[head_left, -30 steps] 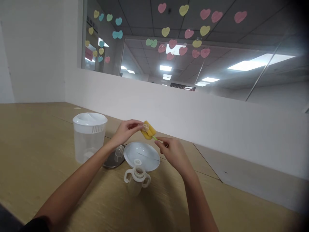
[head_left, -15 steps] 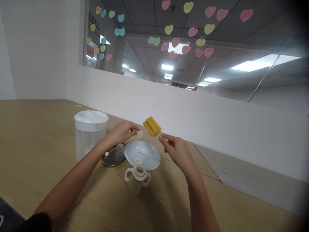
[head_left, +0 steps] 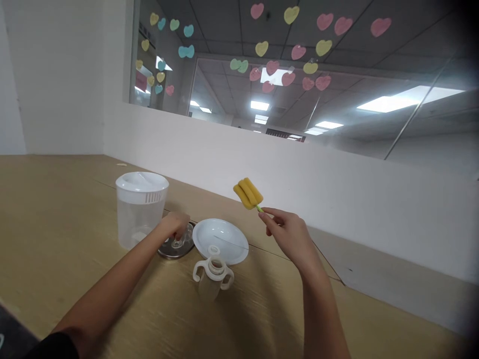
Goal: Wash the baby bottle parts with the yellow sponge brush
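Note:
My right hand [head_left: 286,234] pinches the green handle of a yellow sponge bottle brush [head_left: 249,193], holding it up above the table with the sponge tilted up to the left. My left hand [head_left: 175,224], slightly blurred, reaches down over the round metal tray [head_left: 172,253]. Its fingers are closed at a small clear piece [head_left: 177,244] on the tray, partly hidden by the fingertips. Beside it lies a clear dome-shaped cap [head_left: 188,232]. A two-handled baby bottle [head_left: 210,286] stands uncapped in front of the white bowl [head_left: 239,253].
A lidded translucent pitcher [head_left: 136,217] stands left of the tray, close to my left forearm. Behind the wooden table [head_left: 75,209] runs a white wall [head_left: 194,149] with a window above, dotted with heart-shaped notes [head_left: 273,67]. A pale scrap lies near the back edge.
My left hand has moved down and left from beside the bowl onto the tray, with the small clear piece. My right hand has carried the sponge brush a little to the right.

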Demonstrator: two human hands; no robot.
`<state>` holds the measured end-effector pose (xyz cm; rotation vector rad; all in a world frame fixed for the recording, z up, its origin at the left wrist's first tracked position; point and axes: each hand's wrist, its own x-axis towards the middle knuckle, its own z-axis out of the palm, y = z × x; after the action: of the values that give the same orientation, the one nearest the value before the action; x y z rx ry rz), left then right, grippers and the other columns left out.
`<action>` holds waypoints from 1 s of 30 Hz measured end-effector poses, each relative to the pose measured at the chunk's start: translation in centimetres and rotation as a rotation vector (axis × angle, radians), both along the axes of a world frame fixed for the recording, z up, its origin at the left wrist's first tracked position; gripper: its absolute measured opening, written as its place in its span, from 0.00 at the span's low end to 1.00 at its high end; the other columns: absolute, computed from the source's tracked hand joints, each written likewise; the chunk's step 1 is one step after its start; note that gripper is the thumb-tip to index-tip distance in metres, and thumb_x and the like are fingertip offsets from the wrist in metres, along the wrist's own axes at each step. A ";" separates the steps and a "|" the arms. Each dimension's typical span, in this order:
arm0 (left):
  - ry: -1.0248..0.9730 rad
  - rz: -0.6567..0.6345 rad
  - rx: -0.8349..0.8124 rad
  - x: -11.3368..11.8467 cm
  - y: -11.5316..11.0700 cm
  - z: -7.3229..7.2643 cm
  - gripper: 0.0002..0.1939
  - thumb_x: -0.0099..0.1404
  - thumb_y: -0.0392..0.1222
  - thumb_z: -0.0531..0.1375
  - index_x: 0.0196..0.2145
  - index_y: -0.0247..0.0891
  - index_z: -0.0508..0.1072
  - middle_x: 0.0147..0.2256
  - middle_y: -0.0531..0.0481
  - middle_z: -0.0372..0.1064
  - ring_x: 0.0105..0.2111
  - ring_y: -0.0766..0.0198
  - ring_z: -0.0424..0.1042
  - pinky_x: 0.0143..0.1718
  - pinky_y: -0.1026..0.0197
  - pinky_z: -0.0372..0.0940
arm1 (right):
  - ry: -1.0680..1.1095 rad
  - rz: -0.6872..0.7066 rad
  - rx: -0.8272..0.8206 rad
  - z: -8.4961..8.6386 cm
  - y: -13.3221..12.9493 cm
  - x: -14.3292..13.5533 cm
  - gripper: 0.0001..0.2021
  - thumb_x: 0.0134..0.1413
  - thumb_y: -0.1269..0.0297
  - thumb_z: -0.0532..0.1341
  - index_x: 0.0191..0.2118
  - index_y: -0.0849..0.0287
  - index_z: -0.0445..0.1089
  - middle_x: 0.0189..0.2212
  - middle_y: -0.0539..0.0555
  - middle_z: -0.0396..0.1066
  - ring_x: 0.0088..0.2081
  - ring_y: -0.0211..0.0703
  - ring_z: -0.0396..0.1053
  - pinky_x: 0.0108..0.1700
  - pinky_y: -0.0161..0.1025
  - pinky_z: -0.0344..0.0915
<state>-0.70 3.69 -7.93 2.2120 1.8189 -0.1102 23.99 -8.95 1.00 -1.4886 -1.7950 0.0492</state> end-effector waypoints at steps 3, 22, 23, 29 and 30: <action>0.023 0.015 -0.061 0.6 0.4 -1.0 0.08 0.31 0.29 0.65 0.10 0.34 0.68 0.12 0.48 0.66 0.17 0.60 0.67 0.25 0.58 0.66 | 0.004 0.001 -0.002 0.1 -0.2 -0.2 0.19 0.52 0.52 0.54 0.40 0.59 0.74 0.16 0.49 0.64 0.17 0.35 0.55 0.23 0.33 0.53; -0.176 -0.511 0.330 7.0 -3.0 -1.5 0.21 0.56 0.48 0.58 0.46 0.38 0.71 0.43 0.41 0.71 0.44 0.52 0.69 0.45 0.56 0.62 | -0.035 0.020 -0.010 0.1 -0.4 -0.3 0.18 0.53 0.53 0.53 0.38 0.59 0.74 0.16 0.48 0.64 0.16 0.33 0.53 0.23 0.32 0.52; -0.168 -0.519 0.287 7.3 -2.8 -2.1 0.20 0.56 0.47 0.58 0.45 0.39 0.72 0.42 0.42 0.72 0.43 0.53 0.69 0.43 0.56 0.62 | -0.037 0.023 -0.010 0.1 -0.4 -0.3 0.18 0.53 0.52 0.53 0.38 0.59 0.74 0.16 0.48 0.64 0.16 0.33 0.53 0.23 0.32 0.52; -0.194 -0.501 0.228 7.3 -1.7 -3.7 0.12 0.53 0.42 0.60 0.36 0.39 0.76 0.35 0.44 0.74 0.36 0.56 0.72 0.37 0.60 0.63 | -0.015 0.008 -0.008 0.2 -0.5 0.1 0.19 0.53 0.52 0.53 0.41 0.59 0.73 0.16 0.48 0.64 0.17 0.33 0.53 0.23 0.32 0.52; -0.202 -0.495 0.231 7.2 -1.5 -3.8 0.12 0.52 0.42 0.60 0.36 0.39 0.76 0.35 0.44 0.74 0.36 0.55 0.72 0.36 0.60 0.63 | -0.014 0.010 -0.009 0.2 -0.5 0.0 0.18 0.53 0.52 0.53 0.40 0.59 0.73 0.16 0.48 0.64 0.17 0.33 0.53 0.23 0.32 0.52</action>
<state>6.53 2.14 -11.70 2.6791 1.2024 0.2291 24.04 -9.49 1.18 -1.4899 -1.8155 0.0528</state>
